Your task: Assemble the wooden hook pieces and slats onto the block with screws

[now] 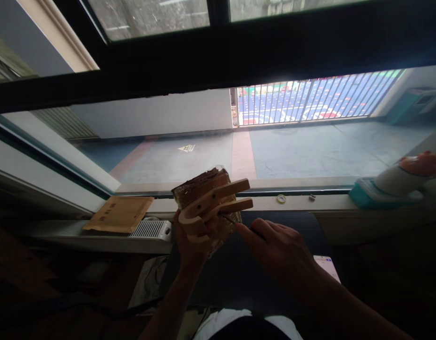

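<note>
My left hand [186, 250] is closed around a block-like object [205, 179] from below, with a dark ragged brown top and what looks like clear, shiny wrapping. Curved pale wooden pieces [221, 191] with small dark holes lie against its near side, two prongs pointing right. A thin dark tool [229, 218], like a small screwdriver, is gripped in my right hand [274, 238]. Its tip meets the lower wooden prong near a hole; whether it is inside cannot be made out. My left fingers are partly hidden behind the wood.
Below my hands is a dark table [246, 278], with a lit phone [327, 267] at its right. A brown envelope [121, 213] lies on the radiator [152, 230]. On the windowsill [264, 203] are a tape roll [281, 199] and a teal-based container [373, 191].
</note>
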Available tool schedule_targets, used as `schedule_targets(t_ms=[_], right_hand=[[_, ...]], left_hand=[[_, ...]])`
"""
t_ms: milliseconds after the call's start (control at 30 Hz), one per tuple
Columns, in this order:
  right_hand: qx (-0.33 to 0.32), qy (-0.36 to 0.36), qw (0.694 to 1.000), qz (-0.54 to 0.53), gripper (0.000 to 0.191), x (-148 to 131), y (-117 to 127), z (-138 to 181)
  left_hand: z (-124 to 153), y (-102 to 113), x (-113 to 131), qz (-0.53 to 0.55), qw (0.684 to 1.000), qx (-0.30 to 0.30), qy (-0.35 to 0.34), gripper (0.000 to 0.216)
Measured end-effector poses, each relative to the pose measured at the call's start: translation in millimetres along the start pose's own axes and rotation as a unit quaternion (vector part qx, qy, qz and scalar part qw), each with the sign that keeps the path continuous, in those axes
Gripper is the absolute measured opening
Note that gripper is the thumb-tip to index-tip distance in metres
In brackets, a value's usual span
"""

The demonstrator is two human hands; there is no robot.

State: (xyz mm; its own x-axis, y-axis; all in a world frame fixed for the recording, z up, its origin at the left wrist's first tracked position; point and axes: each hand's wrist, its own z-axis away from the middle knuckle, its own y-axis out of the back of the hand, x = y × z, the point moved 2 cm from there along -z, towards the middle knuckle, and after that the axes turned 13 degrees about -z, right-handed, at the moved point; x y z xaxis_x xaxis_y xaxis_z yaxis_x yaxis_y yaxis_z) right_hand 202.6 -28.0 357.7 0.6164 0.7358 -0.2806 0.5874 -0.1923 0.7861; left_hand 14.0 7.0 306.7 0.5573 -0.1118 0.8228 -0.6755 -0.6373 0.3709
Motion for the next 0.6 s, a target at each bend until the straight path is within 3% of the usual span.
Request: schedule_targets(t_ms=[100, 233, 300, 367, 500, 600], right_hand=[[0.018, -0.042, 0.997, -0.063, 0.027, 2.0, -5.3, 0.4], [0.040, -0.140, 0.967, -0.207, 0.028, 6.2, -10.9, 0.8], [0.039, -0.161, 0.961, -0.224, 0.028, 7.4, -11.0, 0.2], [0.027, -0.147, 0.972, -0.180, 0.029, 7.4, -9.0, -1.1], [0.006, -0.043, 0.999, -0.027, 0.031, 5.0, -3.2, -3.6], [0.008, -0.012, 1.000, -0.002, 0.029, 5.0, -3.1, -3.8]], left_hand=[[-1.3, -1.4, -1.0, 0.009, 1.000, -0.004, 0.013, 0.058], [-2.5, -1.5, 0.4, 0.004, 1.000, 0.013, 0.028, 0.058], [-2.6, -2.0, 1.9, -0.002, 1.000, 0.009, 0.030, 0.057], [-2.6, -2.7, 3.1, -0.001, 1.000, 0.004, 0.025, 0.056], [-2.6, -4.1, 3.1, -0.003, 1.000, -0.002, 0.013, 0.059], [-2.9, -5.1, 1.7, -0.010, 1.000, 0.000, 0.011, 0.057]])
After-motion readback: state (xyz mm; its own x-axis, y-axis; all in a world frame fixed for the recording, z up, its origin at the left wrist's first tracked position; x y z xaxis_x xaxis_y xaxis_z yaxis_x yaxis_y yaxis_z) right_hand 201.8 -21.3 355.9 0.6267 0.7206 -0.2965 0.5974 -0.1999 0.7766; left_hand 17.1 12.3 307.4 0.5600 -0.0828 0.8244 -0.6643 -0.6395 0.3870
